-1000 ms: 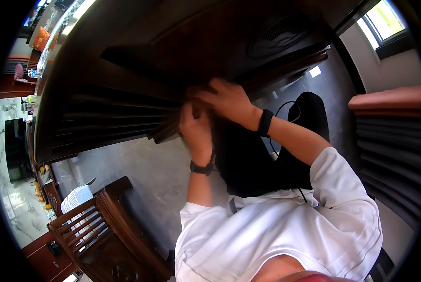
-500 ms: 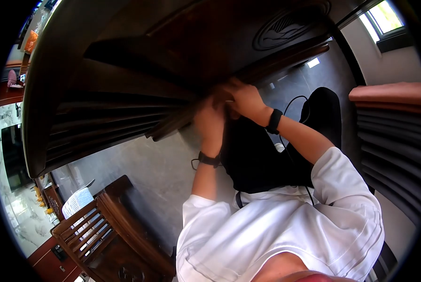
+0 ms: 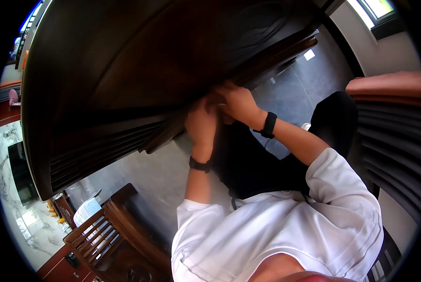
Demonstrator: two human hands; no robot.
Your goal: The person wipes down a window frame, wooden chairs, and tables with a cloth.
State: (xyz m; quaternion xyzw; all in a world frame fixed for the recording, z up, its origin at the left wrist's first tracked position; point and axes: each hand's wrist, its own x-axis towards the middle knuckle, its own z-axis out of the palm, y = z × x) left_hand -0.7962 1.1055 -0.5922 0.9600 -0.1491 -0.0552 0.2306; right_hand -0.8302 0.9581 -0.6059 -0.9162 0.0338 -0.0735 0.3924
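Note:
A large dark wooden piece of furniture (image 3: 126,61), with slats on its left part and a faint carved emblem, fills the upper view. At its lower edge my two hands meet, close above my black-trousered leg (image 3: 248,164). My left hand (image 3: 202,126) has its fingers curled inward against the other hand. My right hand (image 3: 239,104) is closed, its fingers bent beside the wood's edge. A small pale glint shows between the hands, but what they hold is hidden. Each wrist wears a black band.
A wooden chair (image 3: 135,235) with a slatted side stands lower left, a blue-and-white item (image 3: 87,210) beside it. Dark folded curtain-like material (image 3: 393,141) under a pink cloth (image 3: 389,87) lines the right. Grey floor tiles (image 3: 297,84) show beyond my knee.
The view has shifted, and the dark furniture now reaches lower at left. My hands stay together, slightly further left in view. My knee appears further right; the black cable is mostly out of sight.

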